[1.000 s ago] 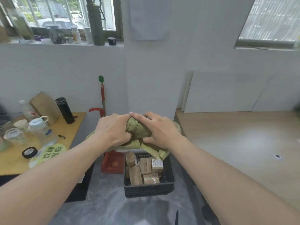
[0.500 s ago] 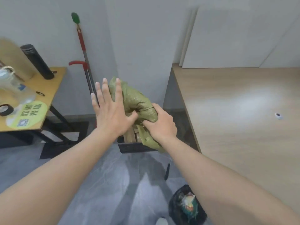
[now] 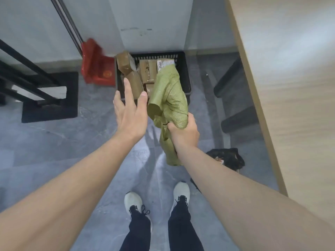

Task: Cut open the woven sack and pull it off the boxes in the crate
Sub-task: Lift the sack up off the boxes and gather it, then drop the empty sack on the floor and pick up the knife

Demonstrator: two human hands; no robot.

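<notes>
Woven sack (image 3: 168,98) in grip of right hand (image 3: 184,134), left hand (image 3: 129,115) wide and empty, white box label (image 3: 164,63) illegible

Your right grip (image 3: 183,132) is curled round the crumpled green woven sack (image 3: 170,95), held up over the near side of the black crate (image 3: 182,59), while your left grip (image 3: 129,115) is spread just beside the sack with straight fingers, holding nothing. Brown taped boxes (image 3: 147,69) lie uncovered in the crate on the grey floor. A red dustpan (image 3: 96,66) sits just left of it, and a black bag (image 3: 228,158) lies beside the wooden surface (image 3: 290,87).
</notes>
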